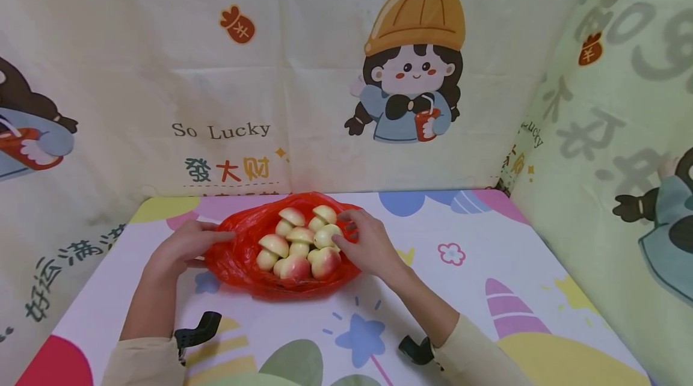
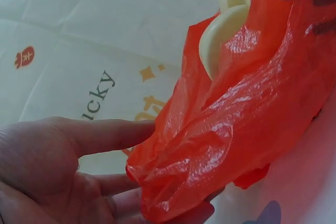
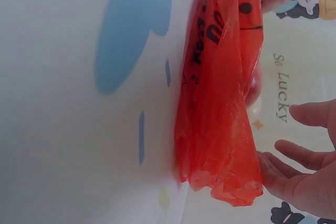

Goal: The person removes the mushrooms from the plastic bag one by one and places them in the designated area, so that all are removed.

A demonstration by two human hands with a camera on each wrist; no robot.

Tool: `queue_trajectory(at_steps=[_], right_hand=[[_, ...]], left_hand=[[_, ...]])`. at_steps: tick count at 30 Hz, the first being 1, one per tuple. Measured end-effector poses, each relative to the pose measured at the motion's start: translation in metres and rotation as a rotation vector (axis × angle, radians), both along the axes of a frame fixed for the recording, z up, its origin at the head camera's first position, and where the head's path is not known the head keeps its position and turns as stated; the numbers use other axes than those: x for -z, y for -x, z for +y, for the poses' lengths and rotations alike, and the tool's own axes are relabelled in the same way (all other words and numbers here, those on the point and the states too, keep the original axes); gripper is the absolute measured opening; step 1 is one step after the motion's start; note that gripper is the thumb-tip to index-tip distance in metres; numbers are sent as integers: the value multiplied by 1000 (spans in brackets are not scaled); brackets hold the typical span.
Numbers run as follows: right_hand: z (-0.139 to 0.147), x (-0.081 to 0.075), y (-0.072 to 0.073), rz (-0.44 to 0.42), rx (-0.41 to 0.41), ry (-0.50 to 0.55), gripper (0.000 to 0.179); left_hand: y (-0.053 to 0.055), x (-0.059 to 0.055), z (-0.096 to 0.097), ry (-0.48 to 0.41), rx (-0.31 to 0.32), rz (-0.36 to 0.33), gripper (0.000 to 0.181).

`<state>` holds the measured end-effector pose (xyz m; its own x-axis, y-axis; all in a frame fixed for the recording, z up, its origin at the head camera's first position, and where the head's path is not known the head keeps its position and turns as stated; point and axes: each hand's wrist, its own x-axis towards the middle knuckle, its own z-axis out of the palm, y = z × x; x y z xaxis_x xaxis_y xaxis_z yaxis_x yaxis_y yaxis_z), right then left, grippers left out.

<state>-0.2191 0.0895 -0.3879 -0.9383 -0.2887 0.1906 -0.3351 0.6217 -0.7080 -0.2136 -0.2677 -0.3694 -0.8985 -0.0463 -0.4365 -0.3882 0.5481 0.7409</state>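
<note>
A crumpled red plastic bag (image 1: 238,266) lies on the table with its mouth spread wide. Several cream mushroom-shaped pieces (image 1: 299,235) fill it, the front ones blushed pink-red. At the bag's left edge, my left hand (image 1: 186,245) holds the thin plastic between thumb and fingers; in the left wrist view the fingers of this hand (image 2: 47,166) pass partly behind the bag (image 2: 210,140). Over the right rim is my right hand (image 1: 370,245), its thumb close to a pale piece. The right wrist view shows this hand (image 3: 310,169) with fingers spread, touching the bag's edge (image 3: 226,103).
The table (image 1: 411,296) has a printed cover with stars and flowers. Behind it hangs a cream cloth (image 1: 314,85) with cartoon figures and lettering, and it continues along both sides. A black wrist device (image 1: 200,329) sits at the left sleeve, another black device (image 1: 417,350) at the right.
</note>
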Motion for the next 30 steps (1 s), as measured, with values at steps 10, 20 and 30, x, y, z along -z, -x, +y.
queue_trajectory(at_steps=[10,20,30], right_hand=[[-3,3,5,-40,22,-8,42],[-6,4,9,-35,16,-6,42],[-9,5,13,-47,10,-26,42]], left_hand=[[7,14,-8,-46,-28,-15,72],[11,25,-8,-97,-58,-24,69],[13,32,-12,-155,-82,-33,68]])
